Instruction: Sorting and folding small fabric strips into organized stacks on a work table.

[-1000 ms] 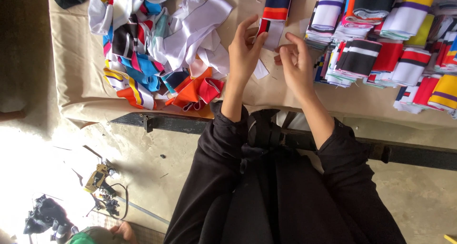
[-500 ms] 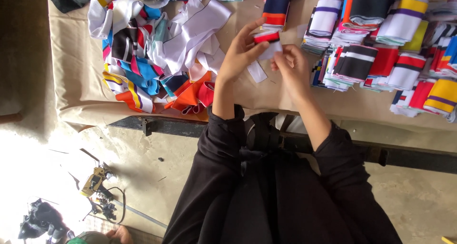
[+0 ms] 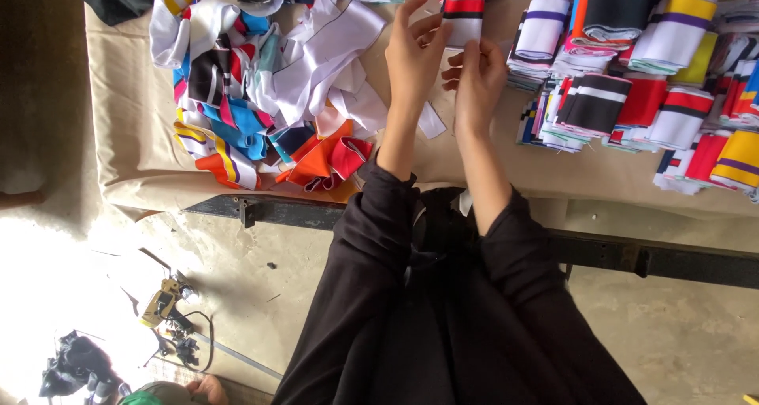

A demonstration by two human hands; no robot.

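Note:
My left hand [image 3: 411, 57] and my right hand [image 3: 478, 77] are raised together over the table. Between them they hold a folded striped fabric band [image 3: 462, 18], white with a red and black stripe. The left hand's thumb and fingers pinch its left edge, with the other fingers spread upward. The right hand grips its lower right part. A white strip [image 3: 431, 120] hangs below the hands. Both black sleeves are pushed up to the forearms.
A loose heap of mixed coloured fabric pieces [image 3: 253, 97] lies left of my hands on the beige-covered table [image 3: 126, 160]. Stacks of folded striped bands [image 3: 632, 89] fill the right side. A dark metal rail [image 3: 648, 255] runs along the table front. A yellow tool [image 3: 162, 302] lies on the floor.
Both hands have moved up and farther over the table with the striped band, which now stands more upright between them.

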